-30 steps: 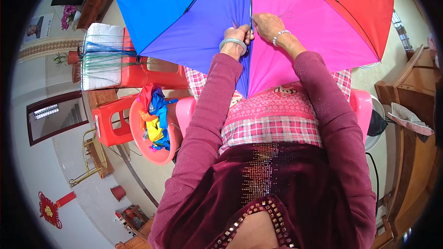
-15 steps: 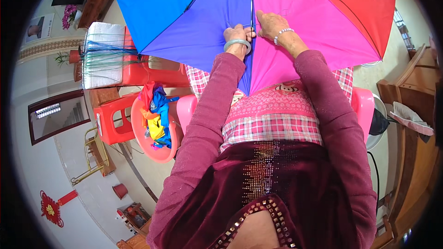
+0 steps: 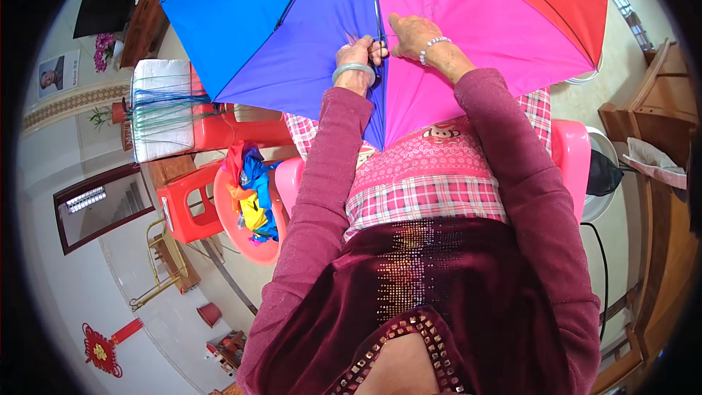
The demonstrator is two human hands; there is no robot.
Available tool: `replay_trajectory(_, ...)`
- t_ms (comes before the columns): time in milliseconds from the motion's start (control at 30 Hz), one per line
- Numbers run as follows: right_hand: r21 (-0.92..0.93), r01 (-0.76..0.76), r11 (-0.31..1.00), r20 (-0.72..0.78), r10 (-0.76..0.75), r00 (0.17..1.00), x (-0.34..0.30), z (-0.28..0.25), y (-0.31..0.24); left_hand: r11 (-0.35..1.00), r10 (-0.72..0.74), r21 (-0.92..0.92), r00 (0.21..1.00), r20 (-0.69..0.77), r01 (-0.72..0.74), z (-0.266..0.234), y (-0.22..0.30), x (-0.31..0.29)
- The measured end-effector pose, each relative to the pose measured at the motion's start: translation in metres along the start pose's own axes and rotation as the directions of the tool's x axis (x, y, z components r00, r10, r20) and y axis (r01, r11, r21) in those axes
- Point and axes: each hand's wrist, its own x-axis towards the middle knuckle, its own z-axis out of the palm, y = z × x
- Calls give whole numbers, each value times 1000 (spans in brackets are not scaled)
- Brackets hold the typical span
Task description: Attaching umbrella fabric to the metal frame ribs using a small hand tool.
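A multicoloured umbrella [image 3: 431, 51] is spread over my lap, its blue, purple, pink and red panels showing with dark ribs. My left hand [image 3: 357, 57], with a pale bangle on the wrist, is closed on the umbrella at the rib between the purple and pink panels. Just right of that rib, my right hand [image 3: 415, 38], wearing a bead bracelet, has its fingers pinched together above the pink panel. Whatever they hold is too small to make out. A checked pink apron [image 3: 431, 197] lies under the umbrella's near edge.
To the left, a pink basin [image 3: 267, 250] holds bunched colourful cloth [image 3: 254, 208]. Beside it stand red stools [image 3: 175, 205], one bearing a white foam block [image 3: 157, 113] wound with threads. At the right are a pale basin [image 3: 601, 205] with a black item and wooden furniture [image 3: 658, 110].
My view has shifted slightly, so the umbrella and both hands appear a little further left. The right hand remains pinched near the rib, and the left keeps its hold.
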Motion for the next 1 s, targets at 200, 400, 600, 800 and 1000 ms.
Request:
replay_trajectory(200, 39, 6, 999, 8, -7, 1000, -3, -2, 12, 999, -22, -36, 999, -29, 21, 9, -3, -1)
replay_trajectory(400, 40, 17, 999, -7, -16, 1000, -6, -5, 22, 997, -42, -61, 996, -77, 38, 20, -5, -3)
replay_trajectory(600, 52, 39, 998, 4, -40, 999, -9, -12, 26, 997, -51, -57, 999, -1, 51, 17, -10, 6)
replay_trajectory(800, 163, 183, 969, -102, -168, 980, 6, 0, 44, 997, -61, 57, 991, 121, 54, 16, -4, 6)
replay_trajectory(1000, 212, 174, 962, -272, -114, 956, 25, 20, 21, 996, -80, 55, 989, 124, 73, -8, -4, 7)
